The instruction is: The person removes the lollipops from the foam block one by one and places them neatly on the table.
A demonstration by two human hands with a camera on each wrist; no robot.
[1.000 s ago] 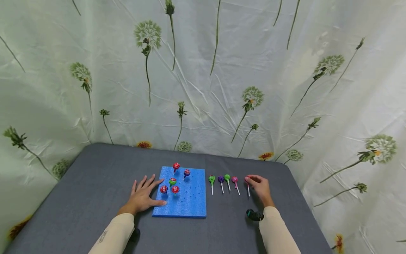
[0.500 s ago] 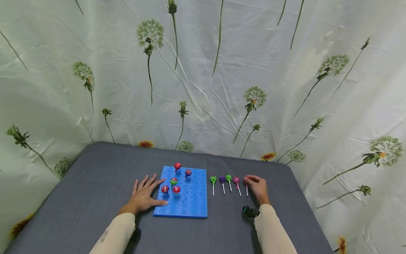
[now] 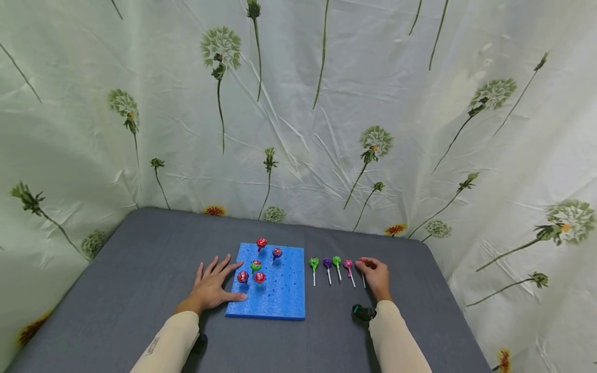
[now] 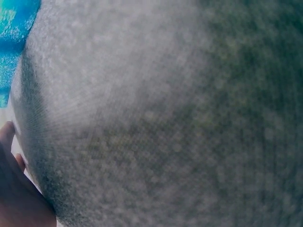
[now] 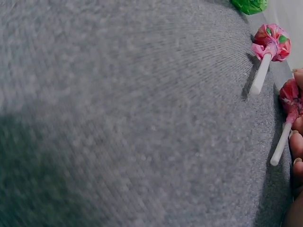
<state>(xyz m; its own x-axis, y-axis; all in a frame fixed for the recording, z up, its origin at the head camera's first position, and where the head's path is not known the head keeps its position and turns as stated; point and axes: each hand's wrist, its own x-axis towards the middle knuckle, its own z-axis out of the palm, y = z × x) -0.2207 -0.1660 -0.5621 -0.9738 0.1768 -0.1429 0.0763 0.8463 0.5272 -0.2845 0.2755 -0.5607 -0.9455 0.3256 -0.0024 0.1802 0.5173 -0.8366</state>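
Note:
My left hand is spread wide, with thumb and fingertips on the left side of a blue foam board. Several wrapped lollipops, such as a green one, stand upright in the board's left part. To the right of the board, my right hand pinches the wrapped head of a red lollipop, its white stick pointing toward me. A pink lollipop lies just left of that hand. In the left wrist view only part of the left hand and a corner of the board show.
Between board and right hand, a green lollipop, a purple one and another green one lie in a row. Small holes dot the board. The grey tabletop ends at a flower-print curtain.
My right hand has shifted slightly left with the red lollipop, closer to the pink one. My left hand stays on the board. The head view has shifted a little.

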